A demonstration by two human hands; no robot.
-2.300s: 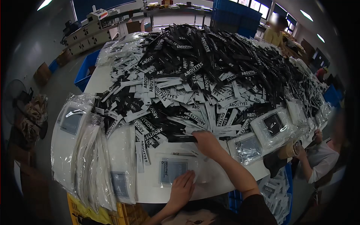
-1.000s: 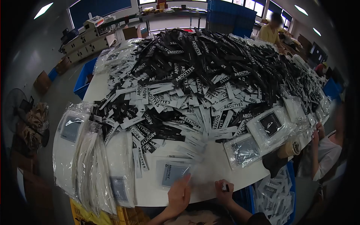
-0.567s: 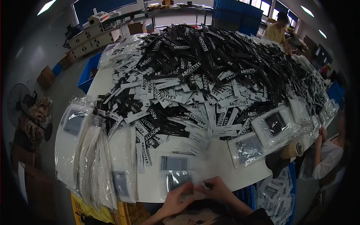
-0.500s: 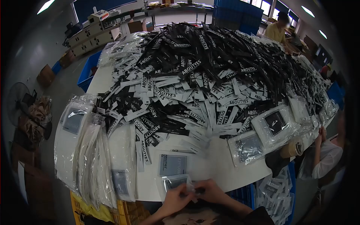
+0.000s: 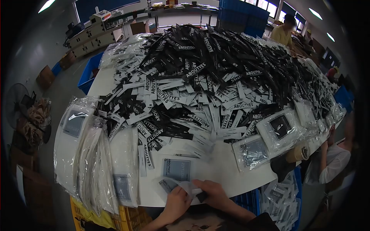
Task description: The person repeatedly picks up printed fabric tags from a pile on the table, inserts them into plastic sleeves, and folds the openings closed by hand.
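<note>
My left hand [image 5: 177, 202] is closed on a clear plastic bag [image 5: 166, 184] with a grey printed panel, tilted above the table's front edge. Close beside it, my right hand [image 5: 214, 195] pinches a small dark packet [image 5: 201, 197] with a pale end at the bag's edge. Fingers hide part of it, so I cannot tell how far it is inside. Behind the bag, a flat bag with a grey printed panel [image 5: 181, 168] lies on the white table [image 5: 216, 169]. Black and white printed strip packets [image 5: 196, 69] are heaped beyond.
Stacked clear bags [image 5: 96, 165] lie at left, more filled bags [image 5: 281, 125] at right. A brown cup [image 5: 297, 154] stands near the right edge. A yellow crate [image 5: 133, 217] and a blue bin of packets [image 5: 279, 200] stand below. Other people [image 5: 283, 32] are at the table's far and right sides.
The bag in my left hand has lifted and tilted to the left. My right hand has shifted slightly right and up, and the dark packet beneath its fingers now shows.
</note>
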